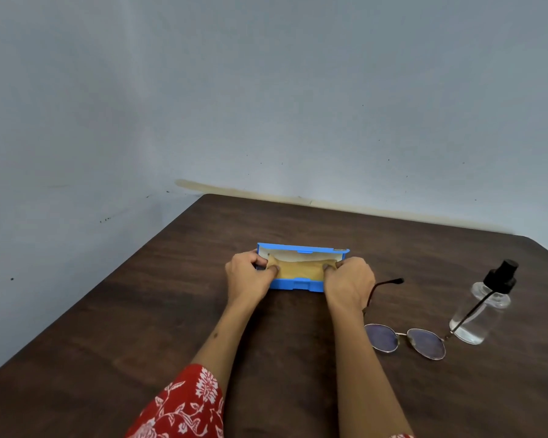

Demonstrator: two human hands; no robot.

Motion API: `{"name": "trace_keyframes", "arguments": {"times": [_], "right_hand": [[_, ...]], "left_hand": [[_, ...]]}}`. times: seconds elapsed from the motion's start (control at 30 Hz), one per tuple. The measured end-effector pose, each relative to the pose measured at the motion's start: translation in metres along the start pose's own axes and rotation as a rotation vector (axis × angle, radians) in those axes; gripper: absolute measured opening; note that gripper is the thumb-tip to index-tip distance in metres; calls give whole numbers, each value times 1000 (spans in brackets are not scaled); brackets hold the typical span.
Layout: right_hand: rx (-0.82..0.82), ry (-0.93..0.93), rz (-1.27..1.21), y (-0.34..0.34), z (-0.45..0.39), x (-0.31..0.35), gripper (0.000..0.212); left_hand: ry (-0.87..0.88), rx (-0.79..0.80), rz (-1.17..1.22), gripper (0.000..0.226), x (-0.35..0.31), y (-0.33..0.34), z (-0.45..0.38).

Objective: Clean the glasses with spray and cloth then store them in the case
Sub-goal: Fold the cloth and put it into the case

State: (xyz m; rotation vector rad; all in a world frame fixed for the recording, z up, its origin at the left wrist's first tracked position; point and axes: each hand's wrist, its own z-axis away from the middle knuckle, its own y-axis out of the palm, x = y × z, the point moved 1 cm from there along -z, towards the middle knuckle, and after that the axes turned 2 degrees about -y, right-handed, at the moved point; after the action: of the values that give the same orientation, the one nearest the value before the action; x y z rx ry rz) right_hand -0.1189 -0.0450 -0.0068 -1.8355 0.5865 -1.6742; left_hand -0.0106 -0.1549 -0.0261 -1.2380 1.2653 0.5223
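Behind everything you face a pale grey-blue wall (266, 90), and below it your dark brown wooden worktop (140, 311) fills the lower half of the view, one corner pointing away from you.

Near the middle of that worktop sits the blue case (301, 281), lid open and standing up on the far side. Its long axis runs left to right across your view, with the opening facing up and toward you. Inside it lies the tan cloth (301, 269), stretched along the same left-right axis.

Your left hand (250, 275) is at the case's left end, its fingers curled and pinching the left end of the cloth. Your right hand (350, 281) is at the right end, its fingers likewise curled onto the right end of the cloth. A red floral sleeve (181, 409) covers your left upper arm at the bottom edge.

To the right of your right forearm the glasses (405, 339) lie on the worktop, arms unfolded; the lenses sit side by side nearest you and both arms point away toward the wall. One arm passes behind your right hand. The other arm crosses in front of the clear spray bottle (481, 311), which stands upright with a black nozzle, just right of the glasses and well apart from the case.
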Motion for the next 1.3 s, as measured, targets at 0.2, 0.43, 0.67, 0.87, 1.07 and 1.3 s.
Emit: {"name": "trace_keyframes", "arguments": {"times": [0.2, 0.43, 0.67, 0.87, 1.07, 1.3], "right_hand": [[52, 7, -26, -3, 0, -5, 27], [43, -11, -109, -2, 7, -11, 22], [-14, -10, -142, 0, 8, -10, 14], [-26, -19, -109, 2, 5, -11, 16], [1, -9, -62, 3, 5, -8, 18], [-148, -145, -103, 4, 26, -11, 23]], "left_hand": [[6, -26, 3, 12, -1, 0, 3], [0, -25, -32, 4, -7, -2, 8], [-2, -41, -16, 20, -4, -2, 6], [-14, -33, -14, 29, -1, -2, 4], [-22, -41, 3, 28, 1, -2, 4], [9, -39, 27, 25, -3, -3, 13]]}}
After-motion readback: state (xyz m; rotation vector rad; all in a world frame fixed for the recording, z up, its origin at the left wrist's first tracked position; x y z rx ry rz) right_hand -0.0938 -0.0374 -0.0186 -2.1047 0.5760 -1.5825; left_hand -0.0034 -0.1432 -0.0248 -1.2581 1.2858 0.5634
